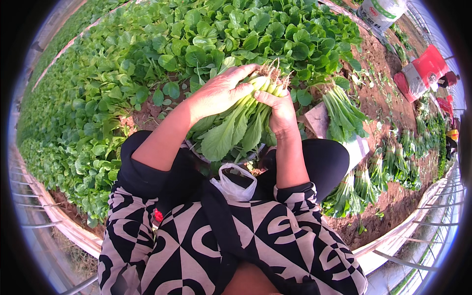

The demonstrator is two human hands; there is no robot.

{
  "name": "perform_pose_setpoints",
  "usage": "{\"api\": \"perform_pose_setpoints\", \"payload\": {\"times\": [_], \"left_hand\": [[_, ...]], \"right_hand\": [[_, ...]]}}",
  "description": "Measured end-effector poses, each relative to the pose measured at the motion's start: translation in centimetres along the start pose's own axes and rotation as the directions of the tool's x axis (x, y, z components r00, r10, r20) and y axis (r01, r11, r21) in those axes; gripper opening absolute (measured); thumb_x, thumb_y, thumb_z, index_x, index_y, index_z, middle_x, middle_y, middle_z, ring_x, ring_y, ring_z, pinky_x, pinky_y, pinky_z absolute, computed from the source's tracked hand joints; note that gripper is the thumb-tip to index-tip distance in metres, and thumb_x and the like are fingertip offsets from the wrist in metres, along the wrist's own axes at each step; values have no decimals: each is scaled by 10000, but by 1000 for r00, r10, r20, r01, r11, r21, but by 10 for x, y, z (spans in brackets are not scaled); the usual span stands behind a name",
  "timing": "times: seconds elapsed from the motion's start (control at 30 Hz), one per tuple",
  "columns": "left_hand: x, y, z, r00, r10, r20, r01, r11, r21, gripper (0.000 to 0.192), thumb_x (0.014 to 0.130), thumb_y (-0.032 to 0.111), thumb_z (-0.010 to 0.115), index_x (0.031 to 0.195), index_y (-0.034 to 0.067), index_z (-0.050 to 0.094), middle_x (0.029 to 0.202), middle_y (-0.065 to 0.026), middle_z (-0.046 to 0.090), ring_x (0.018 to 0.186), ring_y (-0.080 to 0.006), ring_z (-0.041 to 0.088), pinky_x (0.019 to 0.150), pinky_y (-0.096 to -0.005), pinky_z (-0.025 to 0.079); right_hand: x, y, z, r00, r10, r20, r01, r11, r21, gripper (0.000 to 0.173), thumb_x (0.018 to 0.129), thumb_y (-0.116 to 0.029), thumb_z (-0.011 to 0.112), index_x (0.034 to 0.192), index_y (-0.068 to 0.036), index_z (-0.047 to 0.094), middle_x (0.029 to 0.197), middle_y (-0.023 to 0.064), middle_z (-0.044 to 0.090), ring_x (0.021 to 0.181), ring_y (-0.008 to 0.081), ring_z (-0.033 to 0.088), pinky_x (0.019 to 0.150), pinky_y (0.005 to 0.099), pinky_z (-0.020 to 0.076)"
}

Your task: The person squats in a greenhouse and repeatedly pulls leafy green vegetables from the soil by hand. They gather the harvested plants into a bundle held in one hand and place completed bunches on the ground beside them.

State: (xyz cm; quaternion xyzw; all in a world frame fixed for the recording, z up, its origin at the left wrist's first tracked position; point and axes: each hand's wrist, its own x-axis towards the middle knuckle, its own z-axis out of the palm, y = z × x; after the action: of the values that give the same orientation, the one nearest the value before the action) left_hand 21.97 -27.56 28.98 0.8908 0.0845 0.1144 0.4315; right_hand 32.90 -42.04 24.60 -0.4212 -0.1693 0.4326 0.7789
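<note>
Between both hands is a bunch of leafy greens [236,125], its roots pointing away from me and its leaves hanging towards my lap. My left hand [219,90] comes from the left side of the picture, or rather which arm is which follows the view: the arm at the picture's left ends in my left hand, laid over the stems just below the roots. My right hand [278,110] grips the stems from the other side, thumb on top. Under the leaves is the rim of a round container, mostly hidden. A white plastic bag [236,184] lies open in my lap.
Growing greens [147,55] fill the bed ahead and left. A loose bunch [343,114] lies on a board at my right. Tied bunches [363,188] stand on bare soil [368,228] farther right. A white sack [381,13] and a red-and-white sack [422,73] are at the upper right.
</note>
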Motion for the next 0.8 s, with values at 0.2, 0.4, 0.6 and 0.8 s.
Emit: {"api": "perform_pose_setpoints", "payload": {"times": [0.2,0.4,0.6,0.8], "left_hand": [[3,-4,23,996,-48,-81,29,975,-219,444,936,123,542,1366,44,465,1328,-131,549,1217,-196,515,1035,-313,382],[5,6,23,992,12,-129,-44,967,-250,413,936,146,569,1331,49,502,1275,-121,581,1163,-201,555,1002,-313,415],[7,18,25,977,46,-210,-143,869,-475,370,946,160,560,1305,77,541,1254,-102,534,1163,-207,529,1015,-319,401],[-7,48,27,914,207,-350,-255,962,-95,510,943,322,546,1369,67,426,1298,-137,506,1186,-299,523,989,-387,424]], "right_hand": [[-4,-8,1,996,50,-70,-58,991,-119,376,765,30,702,1129,-9,619,1020,64,681,895,170,646,848,316,501],[-6,-22,3,998,-23,-64,3,951,-309,469,736,34,751,1173,-45,600,1077,27,663,968,134,608,900,301,471],[-18,-32,23,982,-188,34,191,971,-147,446,730,43,762,1141,-44,612,1021,15,664,917,117,617,841,278,497],[-37,-49,35,932,-364,-6,364,931,17,339,775,29,711,1101,3,620,983,56,673,873,148,639,825,294,510]]}}
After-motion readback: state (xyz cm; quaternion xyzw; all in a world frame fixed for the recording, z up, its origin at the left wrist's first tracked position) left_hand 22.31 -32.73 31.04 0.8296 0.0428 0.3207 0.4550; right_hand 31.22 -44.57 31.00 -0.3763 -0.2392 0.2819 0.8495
